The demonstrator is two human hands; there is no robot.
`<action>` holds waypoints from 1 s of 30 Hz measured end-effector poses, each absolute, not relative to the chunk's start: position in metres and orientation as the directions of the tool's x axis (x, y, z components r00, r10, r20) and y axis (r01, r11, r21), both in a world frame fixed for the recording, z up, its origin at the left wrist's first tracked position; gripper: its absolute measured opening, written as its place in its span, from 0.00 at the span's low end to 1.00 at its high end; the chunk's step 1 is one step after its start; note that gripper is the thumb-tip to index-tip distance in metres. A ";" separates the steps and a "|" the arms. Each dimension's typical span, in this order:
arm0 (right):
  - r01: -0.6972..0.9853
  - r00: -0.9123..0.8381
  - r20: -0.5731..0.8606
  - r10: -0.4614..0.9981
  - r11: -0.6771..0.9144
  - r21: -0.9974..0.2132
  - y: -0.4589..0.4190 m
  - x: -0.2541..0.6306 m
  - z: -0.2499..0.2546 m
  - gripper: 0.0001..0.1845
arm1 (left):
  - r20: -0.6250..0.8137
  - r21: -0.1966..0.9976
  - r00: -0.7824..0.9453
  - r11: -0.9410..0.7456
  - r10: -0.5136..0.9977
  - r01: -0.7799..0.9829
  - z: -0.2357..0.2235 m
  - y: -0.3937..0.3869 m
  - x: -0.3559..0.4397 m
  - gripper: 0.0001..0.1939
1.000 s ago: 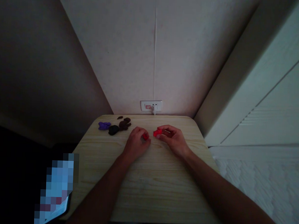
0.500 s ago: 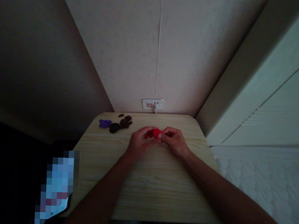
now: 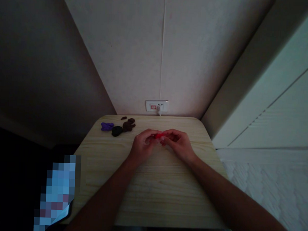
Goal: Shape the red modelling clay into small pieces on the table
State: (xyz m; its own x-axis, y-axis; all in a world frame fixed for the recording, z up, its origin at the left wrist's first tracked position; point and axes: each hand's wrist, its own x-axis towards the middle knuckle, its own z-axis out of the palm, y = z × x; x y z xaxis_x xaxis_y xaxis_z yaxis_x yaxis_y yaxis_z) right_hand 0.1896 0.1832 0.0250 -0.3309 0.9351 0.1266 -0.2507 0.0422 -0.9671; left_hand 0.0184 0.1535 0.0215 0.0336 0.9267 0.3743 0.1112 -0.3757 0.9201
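Between my fingertips is a small lump of red modelling clay (image 3: 159,136), partly covered by the fingers. My left hand (image 3: 145,142) pinches it from the left, fingers curled round it. From the other side my right hand (image 3: 177,142) grips it with thumb and forefinger. Both hands are held over the middle of the wooden table (image 3: 151,193). Toward the table's far left corner lie a purple clay lump (image 3: 107,126), a black clay lump (image 3: 116,131) and a brown clay lump (image 3: 128,125), with a small brown bit (image 3: 124,118) behind them.
A wall socket (image 3: 156,106) with a white plug in it sits just above the table's back edge. At the left edge is a lit, pixelated screen (image 3: 59,189). To the right are a pale cabinet (image 3: 270,116) and a white quilted surface (image 3: 270,190).
The red clay shows less between my fingers and looks flatter than before. My hands have shifted only slightly, and the view has moved a little. The other lumps lie as before.
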 end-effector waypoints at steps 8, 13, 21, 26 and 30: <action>-0.223 -0.257 0.272 0.927 0.217 -0.950 0.180 0.192 0.020 0.13 | 0.262 0.963 -0.073 -0.265 0.962 -0.046 0.024 0.155 0.024 0.19; -0.090 -0.266 0.356 0.896 0.345 -0.934 0.177 0.192 0.024 0.15 | 0.217 0.973 -0.153 -0.226 0.964 -0.045 0.026 0.155 0.023 0.19; -0.049 -0.340 0.176 0.924 0.170 -0.984 0.179 0.196 0.027 0.20 | 0.238 0.971 -0.169 -0.234 0.956 0.047 0.026 0.153 0.023 0.20; -0.089 -0.401 0.188 0.897 0.166 -0.982 0.182 0.197 0.026 0.20 | 0.218 0.975 -0.096 -0.220 0.971 -0.014 0.026 0.153 0.023 0.15; -0.089 -0.406 0.194 0.893 0.172 -0.981 0.180 0.194 0.023 0.19 | 0.201 0.977 -0.053 -0.204 0.978 -0.061 0.026 0.153 0.023 0.13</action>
